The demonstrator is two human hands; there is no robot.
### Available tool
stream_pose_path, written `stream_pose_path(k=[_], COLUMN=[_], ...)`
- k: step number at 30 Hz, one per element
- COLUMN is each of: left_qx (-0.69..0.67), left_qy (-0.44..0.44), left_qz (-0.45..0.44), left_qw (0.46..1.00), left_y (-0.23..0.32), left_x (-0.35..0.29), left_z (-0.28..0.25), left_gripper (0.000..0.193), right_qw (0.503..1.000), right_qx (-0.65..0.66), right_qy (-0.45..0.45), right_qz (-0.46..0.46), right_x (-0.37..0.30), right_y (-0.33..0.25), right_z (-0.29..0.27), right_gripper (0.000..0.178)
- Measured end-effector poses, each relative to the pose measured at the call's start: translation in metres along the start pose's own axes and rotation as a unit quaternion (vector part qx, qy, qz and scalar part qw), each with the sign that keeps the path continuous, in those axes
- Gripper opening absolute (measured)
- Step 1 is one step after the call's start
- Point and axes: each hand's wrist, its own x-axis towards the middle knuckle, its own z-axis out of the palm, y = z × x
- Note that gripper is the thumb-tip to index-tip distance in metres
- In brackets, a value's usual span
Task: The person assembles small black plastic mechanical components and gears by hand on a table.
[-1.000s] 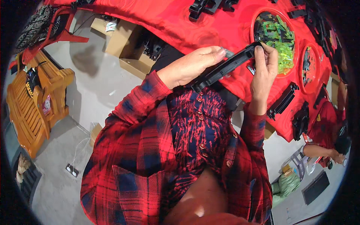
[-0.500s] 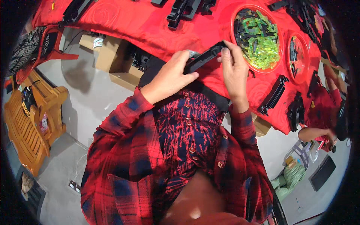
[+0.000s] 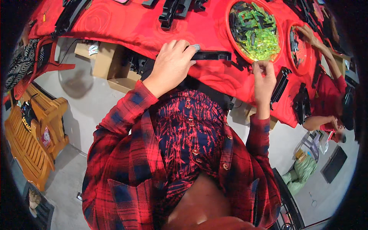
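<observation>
My left hand point(image 3: 171, 66) is closed around one end of a long black plastic part point(image 3: 213, 56), held level over the table's near edge. The part's free end points right. A ring shows on one of that hand's fingers. At the near rim of a round red tray point(image 3: 282, 28), my right hand point(image 3: 264, 78) has thumb and fingers pinched together. Whatever is between those fingertips is too small to make out. Inside the tray lie many translucent yellow-green pieces point(image 3: 262, 40) mixed with small black ones.
Another person's hand point(image 3: 308, 34) reaches to a smaller red tray point(image 3: 305, 69) on the right. Black plastic parts point(image 3: 281, 86) lie along the red-covered table's right side, others point(image 3: 170, 14) at the back. Below the left edge stands an open cardboard box point(image 3: 103, 61); a wooden chair point(image 3: 34, 142) is further left.
My right hand has left the black part and moved right to the tray's near rim. The part has turned from slanted to level in my left hand. Another person's hand has come to the smaller tray.
</observation>
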Motion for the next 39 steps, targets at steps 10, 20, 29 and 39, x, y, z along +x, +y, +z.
stream_pose_path(k=[10,20,29,39], left_qx=[0.065,0.047,-0.011,-0.024], left_qy=[-0.02,-0.063,-0.01,0.01], left_qz=[0.079,0.098,0.062,-0.025], left_qw=[0.995,0.992,0.998,0.999], left_y=[-0.009,-0.018,-0.027,-0.017], left_x=[0.022,0.02,-0.001,0.012], left_z=[0.012,0.001,0.008,0.011], left_gripper=[0.053,0.072,0.059,0.025], right_qw=[0.994,0.947,0.991,0.977], right_qx=[-0.064,-0.293,-0.085,0.186], right_qy=[0.086,0.105,0.091,-0.09], right_qz=[0.001,-0.084,0.045,0.046], right_x=[0.005,0.071,0.073,-0.003], right_y=[0.0,0.023,0.003,-0.036], right_z=[0.006,0.032,0.022,0.064], right_gripper=[0.013,0.02,0.026,0.011])
